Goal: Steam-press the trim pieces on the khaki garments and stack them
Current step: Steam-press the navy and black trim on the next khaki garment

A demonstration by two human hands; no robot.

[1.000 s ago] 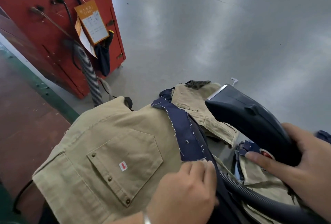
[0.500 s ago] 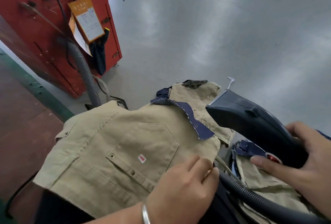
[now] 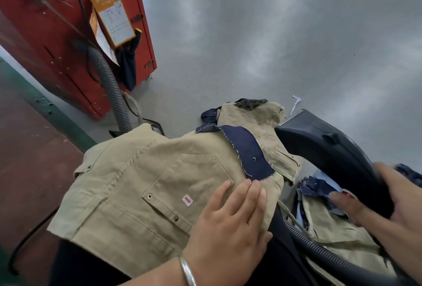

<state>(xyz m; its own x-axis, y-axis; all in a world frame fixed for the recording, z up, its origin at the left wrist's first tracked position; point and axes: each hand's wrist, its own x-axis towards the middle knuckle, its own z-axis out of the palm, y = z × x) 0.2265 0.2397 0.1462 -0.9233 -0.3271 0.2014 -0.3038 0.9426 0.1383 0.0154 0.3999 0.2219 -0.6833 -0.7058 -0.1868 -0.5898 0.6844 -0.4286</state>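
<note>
Fingers of our left hand lie straight and spread flat on the khaki garment, tips touching the navy trim piece at its 6 o'clock end. Our right hand curls round the steam iron, held at 3 o'clock of the trim, apparently off the cloth. More khaki pieces lie at 4 o'clock under the iron's hose. We judge the trim smoothed, pressing not yet begun on it, stacking still ahead.
</note>
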